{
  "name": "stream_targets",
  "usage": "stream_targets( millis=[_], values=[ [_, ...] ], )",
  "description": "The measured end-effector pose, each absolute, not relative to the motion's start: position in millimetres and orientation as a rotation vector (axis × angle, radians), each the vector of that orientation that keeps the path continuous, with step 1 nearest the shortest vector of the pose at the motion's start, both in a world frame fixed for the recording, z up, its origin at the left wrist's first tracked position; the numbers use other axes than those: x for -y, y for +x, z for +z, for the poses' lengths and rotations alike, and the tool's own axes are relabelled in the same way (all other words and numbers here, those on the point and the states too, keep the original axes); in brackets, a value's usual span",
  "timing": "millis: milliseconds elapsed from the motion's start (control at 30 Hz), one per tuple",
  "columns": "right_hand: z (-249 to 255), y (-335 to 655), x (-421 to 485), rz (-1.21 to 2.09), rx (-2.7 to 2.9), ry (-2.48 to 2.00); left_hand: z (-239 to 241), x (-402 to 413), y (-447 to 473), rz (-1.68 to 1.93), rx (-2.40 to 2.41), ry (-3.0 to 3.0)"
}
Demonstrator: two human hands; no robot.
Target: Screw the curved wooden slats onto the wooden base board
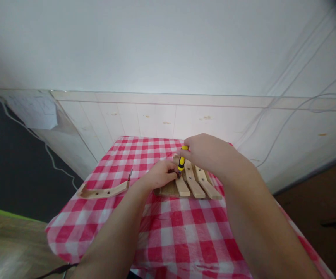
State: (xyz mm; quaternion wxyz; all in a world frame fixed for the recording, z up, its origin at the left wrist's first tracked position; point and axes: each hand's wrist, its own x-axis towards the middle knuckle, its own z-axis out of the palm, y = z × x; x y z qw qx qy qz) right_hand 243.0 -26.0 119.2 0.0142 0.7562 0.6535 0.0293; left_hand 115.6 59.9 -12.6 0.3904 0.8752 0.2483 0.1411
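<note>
My right hand (pixel 205 152) is closed round the top of a yellow and black screwdriver (pixel 181 161), held upright with its tip down on a wooden slatted piece (pixel 195 184). My left hand (pixel 159 175) rests on the left part of that piece, fingers curled and pinched right by the screwdriver's tip; what they pinch is too small to make out. The slats lie side by side on a red and white checked tablecloth (pixel 174 228).
A curved wooden strip with holes (pixel 102 191) lies on the cloth to the left, with a small dark screw-like thing (pixel 130 174) standing at its right end. A white panelled wall (pixel 156 116) stands behind the table, with cables (pixel 287 116) running across it. Wooden floor shows at left.
</note>
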Motion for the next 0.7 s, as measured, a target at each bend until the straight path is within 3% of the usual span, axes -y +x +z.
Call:
stream_targets(
  millis=[700],
  values=[
    [118.2, 236.2, 33.1, 0.116, -2.058, 2.251, -10.8, -58.6, 114.9, 0.373, -0.616, 2.255]
  ],
)
